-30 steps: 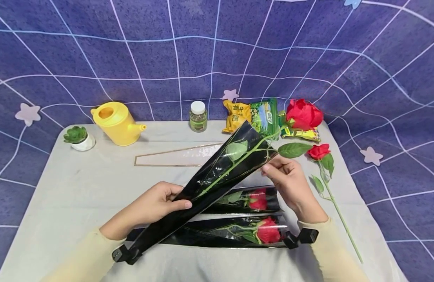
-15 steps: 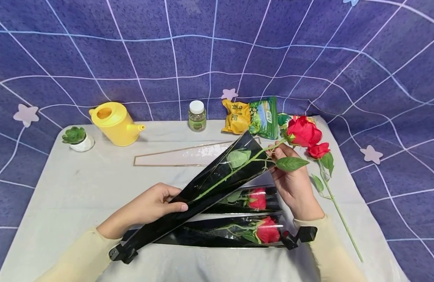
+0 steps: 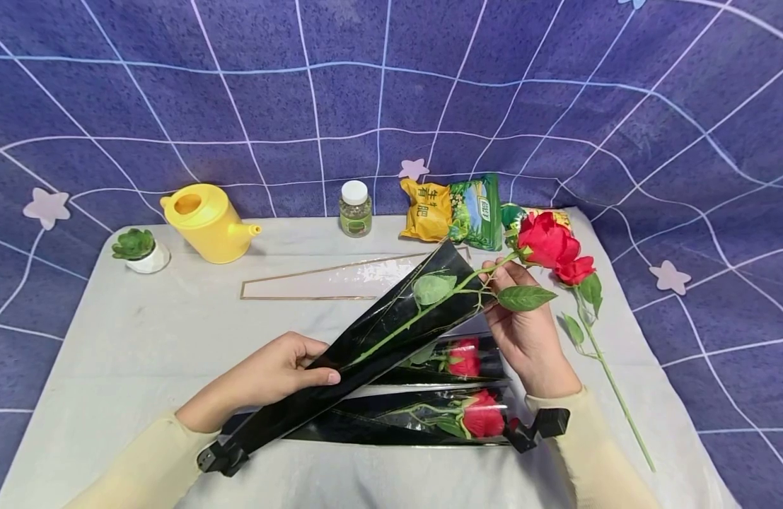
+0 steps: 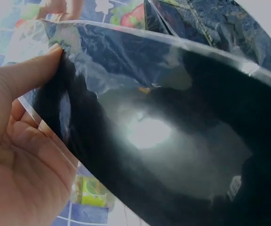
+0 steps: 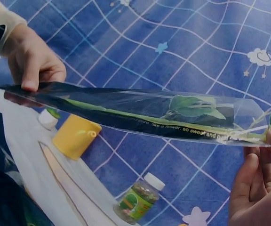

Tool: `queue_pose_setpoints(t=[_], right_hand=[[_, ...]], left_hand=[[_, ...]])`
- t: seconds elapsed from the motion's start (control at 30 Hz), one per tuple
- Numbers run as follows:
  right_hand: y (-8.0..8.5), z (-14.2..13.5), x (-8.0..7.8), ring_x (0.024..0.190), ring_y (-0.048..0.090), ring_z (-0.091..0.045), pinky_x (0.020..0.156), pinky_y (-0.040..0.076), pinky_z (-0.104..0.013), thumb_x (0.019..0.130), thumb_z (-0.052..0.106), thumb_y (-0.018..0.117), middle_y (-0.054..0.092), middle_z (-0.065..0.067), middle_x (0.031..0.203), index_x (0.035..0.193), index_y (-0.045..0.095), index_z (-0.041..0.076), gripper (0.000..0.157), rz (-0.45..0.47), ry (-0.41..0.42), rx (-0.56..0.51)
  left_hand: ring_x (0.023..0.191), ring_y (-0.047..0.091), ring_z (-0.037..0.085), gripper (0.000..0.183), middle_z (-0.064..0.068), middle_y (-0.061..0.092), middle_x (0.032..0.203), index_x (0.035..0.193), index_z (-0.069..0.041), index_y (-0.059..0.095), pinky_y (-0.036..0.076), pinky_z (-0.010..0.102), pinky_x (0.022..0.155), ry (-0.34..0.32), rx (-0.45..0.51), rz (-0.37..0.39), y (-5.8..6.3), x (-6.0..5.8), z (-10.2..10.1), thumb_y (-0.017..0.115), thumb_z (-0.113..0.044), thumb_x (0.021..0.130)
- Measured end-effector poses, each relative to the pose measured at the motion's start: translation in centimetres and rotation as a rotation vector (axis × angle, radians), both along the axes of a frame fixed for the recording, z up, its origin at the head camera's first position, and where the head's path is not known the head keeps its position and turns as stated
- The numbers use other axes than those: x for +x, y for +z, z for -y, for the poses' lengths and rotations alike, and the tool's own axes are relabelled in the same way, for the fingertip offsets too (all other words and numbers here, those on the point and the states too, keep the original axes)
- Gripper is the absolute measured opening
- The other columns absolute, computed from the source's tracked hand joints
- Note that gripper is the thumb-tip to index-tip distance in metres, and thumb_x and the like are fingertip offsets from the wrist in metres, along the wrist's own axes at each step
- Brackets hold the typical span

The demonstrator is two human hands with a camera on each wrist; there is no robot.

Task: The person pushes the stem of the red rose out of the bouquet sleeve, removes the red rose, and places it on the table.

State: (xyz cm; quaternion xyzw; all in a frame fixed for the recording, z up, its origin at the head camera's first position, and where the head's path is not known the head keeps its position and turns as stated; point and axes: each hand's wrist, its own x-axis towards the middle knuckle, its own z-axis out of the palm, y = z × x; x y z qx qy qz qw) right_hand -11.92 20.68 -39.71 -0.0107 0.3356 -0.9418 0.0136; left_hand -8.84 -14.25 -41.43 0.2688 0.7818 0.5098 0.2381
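My left hand (image 3: 283, 371) holds the lower part of a black flower sleeve (image 3: 359, 360) with a clear front, thumb on top. The sleeve slants up to the right. A red rose (image 3: 547, 242) has its green stem (image 3: 404, 326) and one leaf inside; the bloom and another leaf (image 3: 525, 297) stick out beyond the sleeve's mouth. My right hand (image 3: 525, 339) pinches the stem at the mouth, below the bloom. In the right wrist view, the sleeve (image 5: 140, 110) shows printed lettering. In the left wrist view, the sleeve (image 4: 140, 122) hides much of the scene.
Under the held sleeve lie two wrapped roses, an upper one (image 3: 464, 358) and a lower one (image 3: 483, 415). A loose rose (image 3: 574, 271) lies at right. A flat clear sleeve (image 3: 315, 283), succulent (image 3: 134, 244), yellow watering can (image 3: 213, 226), jar (image 3: 356, 210) and packets (image 3: 477, 212) sit behind.
My right hand has moved from the sleeve's edge up to the stem below the bloom. The bloom has come lower in the head view. During the last half second little has moved.
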Motion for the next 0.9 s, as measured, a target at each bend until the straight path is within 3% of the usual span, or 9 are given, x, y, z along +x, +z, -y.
queue_pose_setpoints(t=[0.13,0.27,0.4,0.67,0.9], right_hand=[[0.2,-0.6,-0.5,0.092,0.061,-0.021,0.072,0.049,-0.025,0.088,0.002,0.064,0.06,-0.012,0.105,0.099,0.058,0.001,0.013,-0.032,-0.035,-0.029],[0.5,-1.8,-1.0,0.088,0.061,-0.022,0.065,0.049,-0.025,0.089,0.0,0.062,0.059,-0.013,0.102,0.099,0.057,-0.001,0.012,-0.06,-0.094,-0.086],[1.2,-3.7,-1.5,0.081,0.062,-0.024,0.064,0.05,-0.028,0.088,-0.003,0.061,0.061,-0.015,0.096,0.097,0.055,-0.002,0.01,-0.061,-0.187,-0.138],[4.0,-9.8,-1.5,0.077,0.059,-0.028,0.058,0.049,-0.033,0.093,-0.007,0.051,0.059,-0.02,0.093,0.102,0.053,-0.007,0.009,-0.131,-0.334,-0.213],[7.1,-15.9,-0.2,0.073,0.059,-0.032,0.053,0.048,-0.036,0.091,-0.012,0.049,0.06,-0.023,0.093,0.106,0.05,-0.008,0.016,-0.159,-0.493,-0.255]], left_hand=[[0.048,0.021,0.003,0.041,-0.008,0.021,0.055,0.062,-0.009,0.038,0.024,0.021,0.048,0.012,-0.038,-0.045,0.2,-0.2,0.4,0.07,-0.02,0.085],[0.048,0.024,0.003,0.038,-0.01,0.023,0.056,0.065,-0.015,0.041,0.027,0.02,0.049,0.026,-0.065,-0.085,-0.5,-0.7,1.2,0.068,-0.033,0.086],[0.049,0.03,0.003,0.021,-0.011,0.03,0.058,0.076,-0.019,0.054,0.032,0.021,0.05,0.012,-0.079,-0.113,-0.4,-0.9,1.9,0.066,-0.032,0.088],[0.058,0.043,0.004,0.005,-0.012,0.053,0.069,0.091,-0.027,0.062,0.042,0.027,0.059,-0.021,-0.121,-0.154,-0.2,-1.0,3.6,0.063,-0.031,0.09],[0.063,0.048,0.006,0.003,-0.01,0.055,0.074,0.095,-0.029,0.062,0.043,0.028,0.059,-0.013,-0.155,-0.172,-0.1,-0.7,5.4,0.062,-0.029,0.092]])
